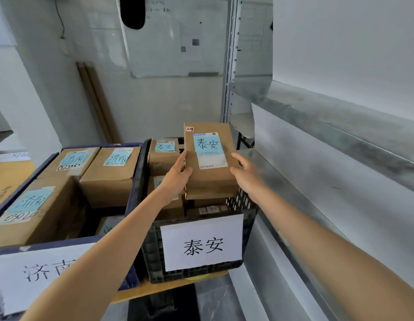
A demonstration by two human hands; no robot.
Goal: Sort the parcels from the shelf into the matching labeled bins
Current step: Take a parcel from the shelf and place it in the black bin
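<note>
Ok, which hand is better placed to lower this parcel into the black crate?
Left, probably. The left hand holds the parcel by its near edge, thumb over the face, directly above the black crate. The right hand only holds the edge out by the crate's rim.

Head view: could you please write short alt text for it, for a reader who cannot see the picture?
The left hand and right hand hold a brown parcel labelled 泰安 above a black crate whose front sign reads 泰安 and which already holds similar parcels. Beside it on the left, a blue bin holds boxes labelled 济南.
</note>
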